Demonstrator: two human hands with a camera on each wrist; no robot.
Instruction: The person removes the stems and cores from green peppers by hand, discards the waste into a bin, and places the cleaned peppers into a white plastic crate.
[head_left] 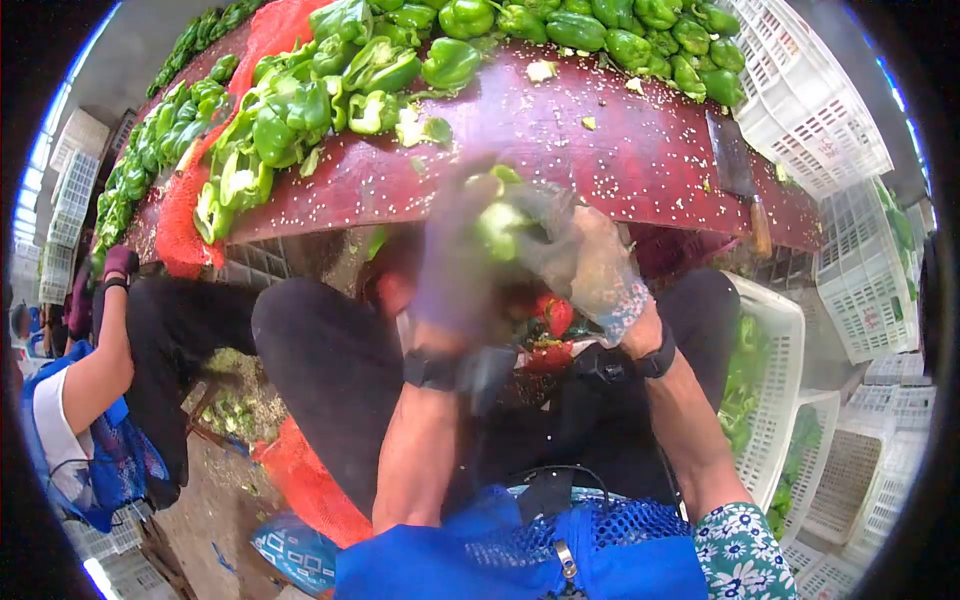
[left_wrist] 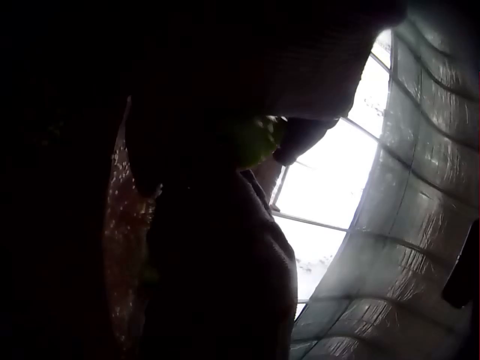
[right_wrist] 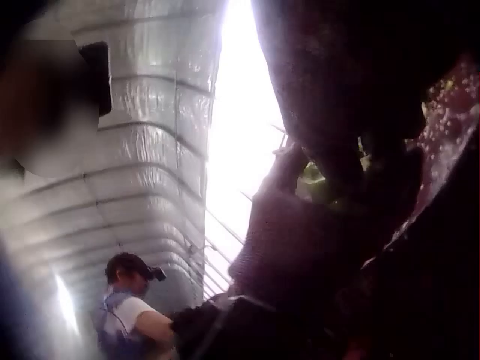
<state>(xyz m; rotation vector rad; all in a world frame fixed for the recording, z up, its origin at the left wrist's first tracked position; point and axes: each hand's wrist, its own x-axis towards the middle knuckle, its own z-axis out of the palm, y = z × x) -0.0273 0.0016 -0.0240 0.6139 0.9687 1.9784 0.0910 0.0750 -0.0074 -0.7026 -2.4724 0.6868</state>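
Between the two gloved hands, at the near edge of the red tabletop [head_left: 660, 190], is a green bell pepper [head_left: 500, 228], blurred in the head view. My left hand [head_left: 452, 262], in a dark purple glove, grips it from the left. From the other side my right hand [head_left: 590, 250], in a greyish glove with a patterned cuff, holds the same pepper with curled fingers. Both wrist views are dark; a bit of the pepper [left_wrist: 259, 141] shows among the fingers in the left one, and a pale green part [right_wrist: 322, 184] shows in the right one.
Split and opened peppers [head_left: 285, 125] are heaped at left on the table, whole peppers [head_left: 640, 40] at the back. A cleaver [head_left: 733, 165] lies at right. White crates [head_left: 800, 90] stand on the right; red netting [head_left: 185, 205] hangs at left. Another person [head_left: 95, 400] sits to the left.
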